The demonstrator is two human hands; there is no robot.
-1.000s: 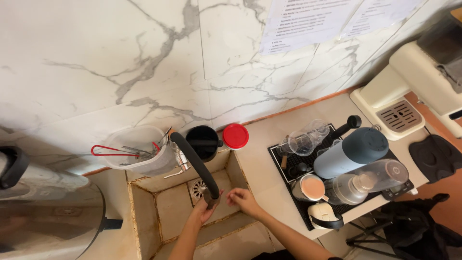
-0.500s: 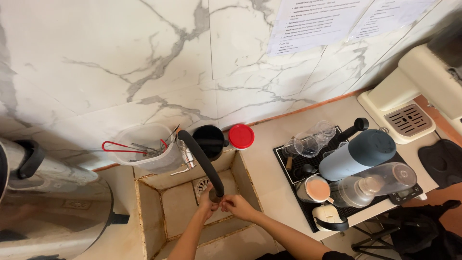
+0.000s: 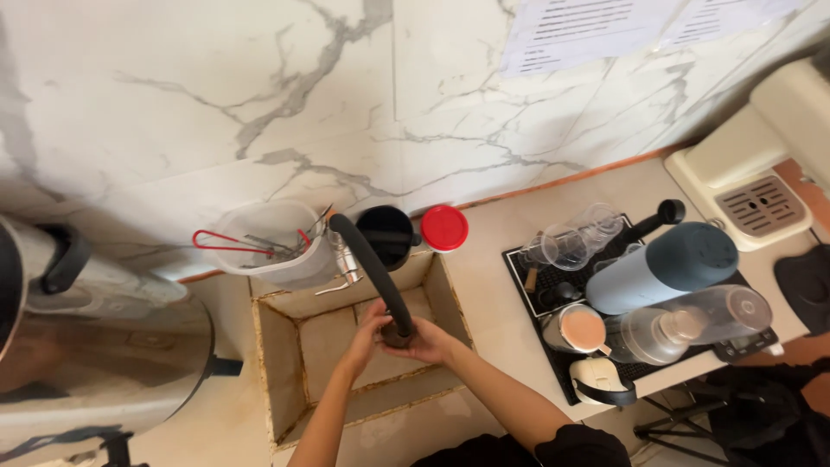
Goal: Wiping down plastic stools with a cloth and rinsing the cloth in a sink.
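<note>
Black and curved, the faucet spout [image 3: 373, 272] arches from the far edge of the small tiled sink [image 3: 285, 380] down over its basin. Both hands meet under its tip: the left hand [image 3: 367, 333] and the right hand [image 3: 425, 342] are held close together, fingers cupped around the spout's end. Whether they grip the tip or only touch it cannot be told.

Just left of the spout's base, on the far rim, stands a clear plastic tub [image 3: 272, 242] holding metal utensils and one with a red wire handle. A black cup [image 3: 386, 235] sits just right of the base, and a round red lid [image 3: 444, 227] lies touching it on the counter.

Further right, a black drying mat [image 3: 527, 285] carries upturned clear glasses [image 3: 575, 238], a grey-blue bottle [image 3: 661, 268] on its side, a clear bottle [image 3: 692, 324] and a small white item.

At the far right stands a cream machine with a metal drip grille [image 3: 761, 203]. White rectangular paper sheets [image 3: 588, 30] with dark lines of print hang on the marble wall above. A large steel urn [image 3: 86, 346] fills the left.
</note>
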